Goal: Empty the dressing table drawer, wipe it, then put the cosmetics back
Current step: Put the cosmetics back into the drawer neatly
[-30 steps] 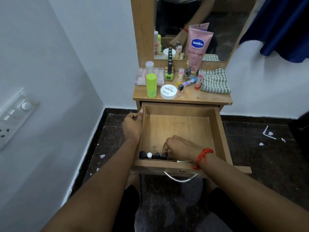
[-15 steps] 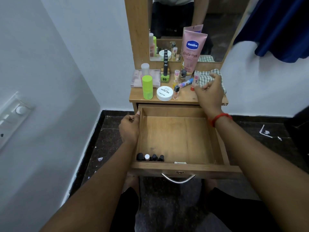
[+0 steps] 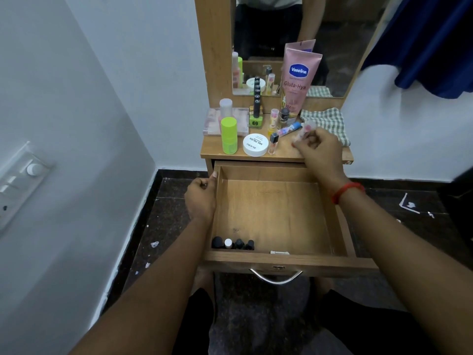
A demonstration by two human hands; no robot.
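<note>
In the front left corner of the open drawer (image 3: 271, 208) four small bottles (image 3: 233, 243) stand in a row against the front wall, three dark-capped and one white-capped. A metal lock latch (image 3: 279, 252) sits at the middle of that wall. The left hand (image 3: 201, 198) holds the drawer's left wall near its rear corner, thumb on the rim, fingers curled outside. Over the front right edge of the dressing table top (image 3: 284, 152) the right hand (image 3: 320, 149) pinches a small clear tube (image 3: 303, 133) with pink inside, blurred. A checked cloth (image 3: 325, 121) lies just behind it at the right edge, a blue-capped tube (image 3: 290, 129) just left. Along the front edge stand a lime green bottle (image 3: 228, 135), a white nail polish jar (image 3: 255, 144) and a black-capped vial (image 3: 273, 143); a pink Vaseline tube (image 3: 299, 80) leans on the mirror (image 3: 281, 34)
</note>
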